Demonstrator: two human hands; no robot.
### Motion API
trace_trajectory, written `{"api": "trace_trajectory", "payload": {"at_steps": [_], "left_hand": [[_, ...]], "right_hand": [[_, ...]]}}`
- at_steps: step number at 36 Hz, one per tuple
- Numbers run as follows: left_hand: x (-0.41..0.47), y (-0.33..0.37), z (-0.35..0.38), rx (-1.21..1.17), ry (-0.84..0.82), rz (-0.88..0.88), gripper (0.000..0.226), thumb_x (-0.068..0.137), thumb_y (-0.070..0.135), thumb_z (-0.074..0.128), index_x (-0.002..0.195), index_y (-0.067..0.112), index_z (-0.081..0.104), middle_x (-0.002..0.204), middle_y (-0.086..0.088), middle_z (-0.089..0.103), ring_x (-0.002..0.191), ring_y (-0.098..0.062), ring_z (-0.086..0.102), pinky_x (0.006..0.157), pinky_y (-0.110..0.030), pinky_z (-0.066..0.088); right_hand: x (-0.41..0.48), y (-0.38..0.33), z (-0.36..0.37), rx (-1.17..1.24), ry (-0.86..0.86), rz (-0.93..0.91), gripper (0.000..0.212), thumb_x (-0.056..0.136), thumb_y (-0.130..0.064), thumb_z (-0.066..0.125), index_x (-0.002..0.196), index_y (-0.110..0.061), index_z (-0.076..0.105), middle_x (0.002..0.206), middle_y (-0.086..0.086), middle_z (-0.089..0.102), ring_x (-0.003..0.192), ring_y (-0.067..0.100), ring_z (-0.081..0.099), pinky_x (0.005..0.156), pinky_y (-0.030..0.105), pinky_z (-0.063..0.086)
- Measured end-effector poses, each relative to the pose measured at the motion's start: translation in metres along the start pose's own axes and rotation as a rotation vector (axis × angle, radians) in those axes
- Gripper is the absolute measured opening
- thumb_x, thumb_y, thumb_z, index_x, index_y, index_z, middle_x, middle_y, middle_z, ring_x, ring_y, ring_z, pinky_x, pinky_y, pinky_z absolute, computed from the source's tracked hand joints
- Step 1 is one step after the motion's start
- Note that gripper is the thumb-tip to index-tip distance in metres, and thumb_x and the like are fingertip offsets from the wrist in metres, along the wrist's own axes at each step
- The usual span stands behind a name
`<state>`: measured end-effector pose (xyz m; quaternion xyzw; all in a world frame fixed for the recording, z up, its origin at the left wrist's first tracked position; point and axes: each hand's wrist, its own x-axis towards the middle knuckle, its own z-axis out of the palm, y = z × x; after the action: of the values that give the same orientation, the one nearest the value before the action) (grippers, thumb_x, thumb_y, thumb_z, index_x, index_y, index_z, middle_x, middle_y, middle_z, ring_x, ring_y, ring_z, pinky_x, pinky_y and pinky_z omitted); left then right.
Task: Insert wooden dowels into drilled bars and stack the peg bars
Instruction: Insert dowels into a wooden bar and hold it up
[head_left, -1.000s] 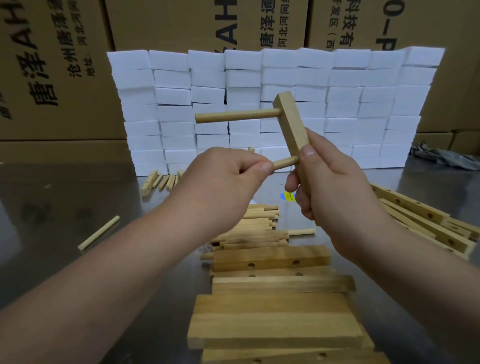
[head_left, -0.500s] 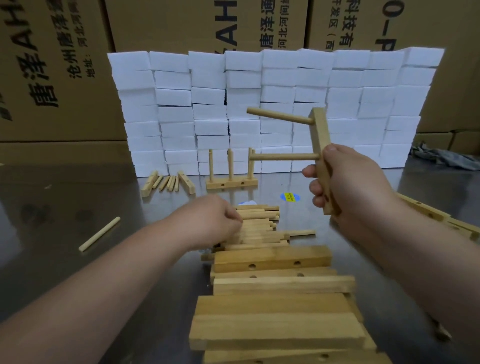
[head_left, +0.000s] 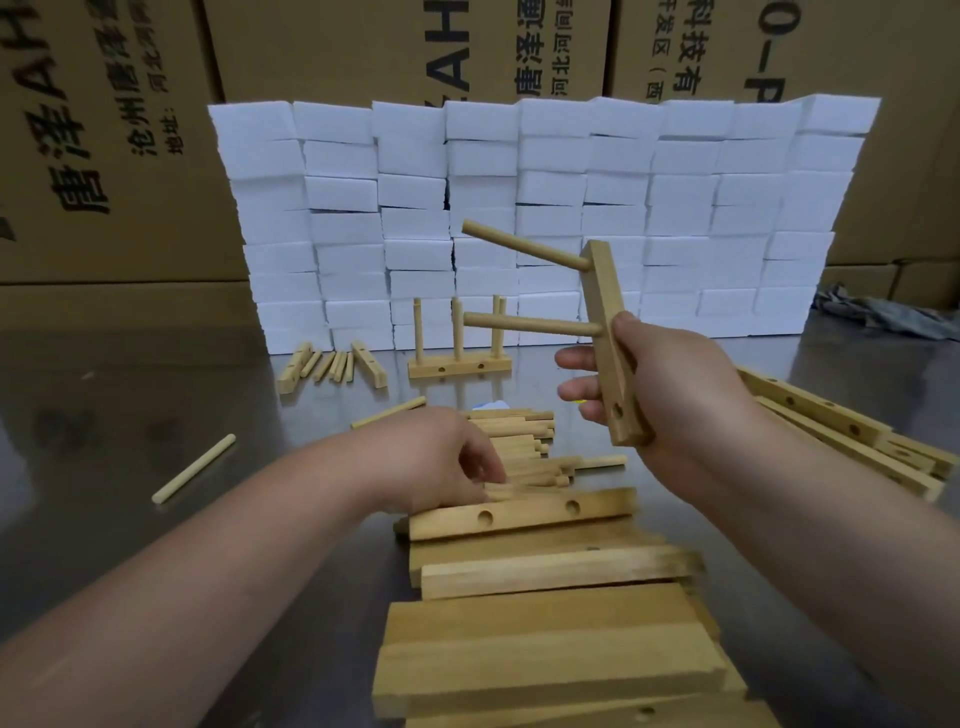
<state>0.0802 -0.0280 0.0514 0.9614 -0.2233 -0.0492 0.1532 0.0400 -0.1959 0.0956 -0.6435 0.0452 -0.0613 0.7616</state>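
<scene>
Two dowels (head_left: 530, 327) seated, right hand (head_left: 675, 384) grips the bar (head_left: 602, 291); left hand (head_left: 431, 457) on the dowel pile (head_left: 524, 431), grasp unclear. A tilted third dowel may jam.

Pale matt wooden bars (head_left: 524, 512) and dowels (head_left: 193, 469); glossy metal table (head_left: 130, 415); brown cardboard boxes (head_left: 332, 47).

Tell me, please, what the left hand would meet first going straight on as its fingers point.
Probably the pile of loose dowels, right ahead of the left hand; whether they touch is unclear.
</scene>
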Motion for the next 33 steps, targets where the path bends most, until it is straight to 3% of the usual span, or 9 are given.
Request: {"api": "trace_trajectory", "payload": {"at_steps": [2,4,7,12,16,22,26,30,33], "left_hand": [[-0.001,-0.002,0.0,0.022,-0.002,0.002,0.023,0.082,0.034,0.067,0.104,0.037,0.066,0.089,0.021,0.06,0.08,0.008,0.053,0.066,-0.008,0.039],[0.001,-0.002,0.002,0.04,0.021,0.004,0.025,0.082,0.035,0.067,0.106,0.036,0.066,0.091,0.02,0.06,0.083,0.004,0.054,0.067,-0.01,0.04],[0.002,0.001,0.005,0.069,0.05,0.013,0.024,0.081,0.037,0.067,0.105,0.034,0.066,0.08,0.022,0.055,0.077,0.004,0.051,0.062,-0.011,0.038],[-0.001,0.004,0.0,0.026,0.142,0.011,0.011,0.085,0.039,0.06,0.086,0.034,0.07,0.074,0.022,0.06,0.066,0.005,0.053,0.054,-0.015,0.036],[-0.006,0.011,-0.01,0.05,0.194,0.049,0.01,0.089,0.037,0.055,0.08,0.039,0.059,0.079,0.02,0.056,0.072,0.003,0.052,0.056,-0.014,0.036],[-0.016,0.024,-0.024,-0.354,0.304,0.093,0.012,0.093,0.026,0.049,0.083,0.031,0.054,0.071,0.021,0.065,0.054,0.004,0.053,0.06,-0.023,0.048],[-0.021,0.036,-0.022,-0.365,0.343,0.167,0.018,0.093,0.029,0.047,0.081,0.041,0.053,0.067,0.028,0.058,0.053,0.006,0.047,0.052,-0.015,0.042],[-0.024,0.042,-0.018,-0.396,0.368,0.196,0.025,0.095,0.029,0.045,0.09,0.052,0.055,0.07,0.017,0.057,0.048,0.006,0.046,0.044,-0.006,0.034],[-0.024,0.043,-0.013,-0.45,0.443,0.221,0.025,0.094,0.029,0.046,0.095,0.049,0.06,0.055,0.013,0.049,0.044,-0.001,0.04,0.042,-0.009,0.032]], "right_hand": [[0.0,-0.001,0.001,0.04,-0.018,0.022,0.038,0.102,-0.025,0.031,0.075,-0.006,0.049,0.071,0.005,0.061,0.053,0.018,0.053,0.042,0.02,0.044],[0.0,0.0,0.001,0.055,-0.025,0.019,0.038,0.102,-0.024,0.031,0.075,-0.005,0.05,0.074,0.006,0.062,0.055,0.017,0.055,0.05,0.022,0.047],[0.0,0.003,0.0,0.052,-0.015,0.006,0.033,0.102,-0.023,0.033,0.081,-0.006,0.052,0.075,0.006,0.065,0.055,0.016,0.059,0.054,0.023,0.049],[0.003,0.001,-0.001,0.057,0.042,0.002,0.037,0.102,-0.023,0.033,0.075,-0.007,0.053,0.072,0.003,0.064,0.055,0.014,0.059,0.053,0.022,0.049],[0.009,0.001,-0.007,0.076,0.136,-0.042,0.034,0.101,-0.023,0.033,0.076,-0.011,0.054,0.076,0.002,0.066,0.059,0.012,0.062,0.059,0.024,0.052],[0.021,-0.005,-0.017,0.095,0.209,-0.068,0.033,0.1,-0.027,0.033,0.079,-0.013,0.054,0.071,-0.002,0.067,0.055,0.008,0.063,0.06,0.022,0.05],[0.023,-0.002,-0.02,0.11,0.2,-0.105,0.026,0.099,-0.027,0.036,0.085,-0.016,0.055,0.056,-0.007,0.067,0.049,0.006,0.063,0.056,0.022,0.048],[0.024,0.0,-0.018,0.101,0.182,-0.14,0.025,0.099,-0.028,0.037,0.086,-0.018,0.056,0.055,-0.007,0.068,0.05,0.006,0.064,0.057,0.023,0.049],[0.025,0.001,-0.018,0.084,0.167,-0.17,0.026,0.098,-0.029,0.037,0.083,-0.018,0.056,0.056,-0.008,0.068,0.055,0.008,0.064,0.064,0.027,0.049]]}}
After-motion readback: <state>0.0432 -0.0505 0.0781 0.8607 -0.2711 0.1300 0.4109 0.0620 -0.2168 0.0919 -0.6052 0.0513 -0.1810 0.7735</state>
